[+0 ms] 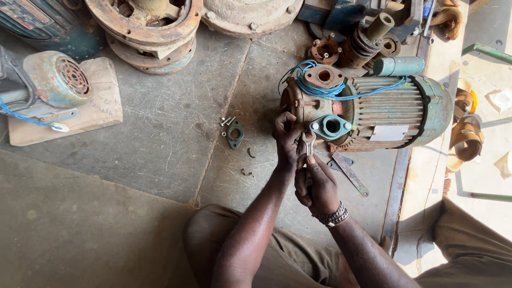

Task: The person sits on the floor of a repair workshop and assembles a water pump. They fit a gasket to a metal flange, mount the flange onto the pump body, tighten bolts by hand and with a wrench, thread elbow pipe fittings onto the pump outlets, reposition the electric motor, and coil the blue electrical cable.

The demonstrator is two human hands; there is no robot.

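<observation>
- Your right hand (318, 188) is curled round the handle of a spanner (309, 143), whose head sits at the near left side of the pump (368, 106)
- Your left hand (288, 137) is pressed against the pump's left end, fingers bent; whether it pinches anything, you cannot tell
- The pump lies on the floor (170, 128), blue wire (320, 88) coiled on top
- A loose flange (234, 133) and bolts (227, 121) lie just left of your left hand
- A flat bar (350, 173) lies right of your right hand

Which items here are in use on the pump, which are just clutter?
In use:
- pump motor
- wrench in right hand
- left hand at the pump end
- flange

Lying about:
- loose flange and bolts
- flat bar
- small motor
- sandals
</observation>
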